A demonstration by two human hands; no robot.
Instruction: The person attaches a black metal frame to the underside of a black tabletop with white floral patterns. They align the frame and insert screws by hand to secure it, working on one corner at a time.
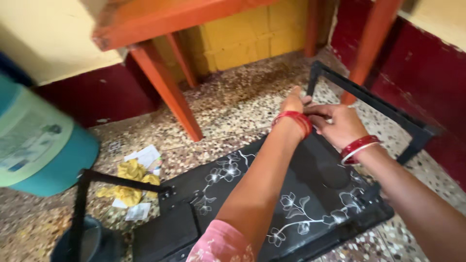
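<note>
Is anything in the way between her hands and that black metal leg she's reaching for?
Nothing visible. The left hand and right hand are already at the black metal leg of the upturned black table. The orange table leg and yellow cloth lie off to the side.

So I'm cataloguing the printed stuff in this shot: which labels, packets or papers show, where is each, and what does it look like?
Label: on the teal drum at far left, a large pale green and white panel, blurred.
Paper scraps: on the speckled floor beside the yellow cloth, white and rectangular.
Small packet or slip: floor below the cloth, whitish.
No screens or signs.
</note>
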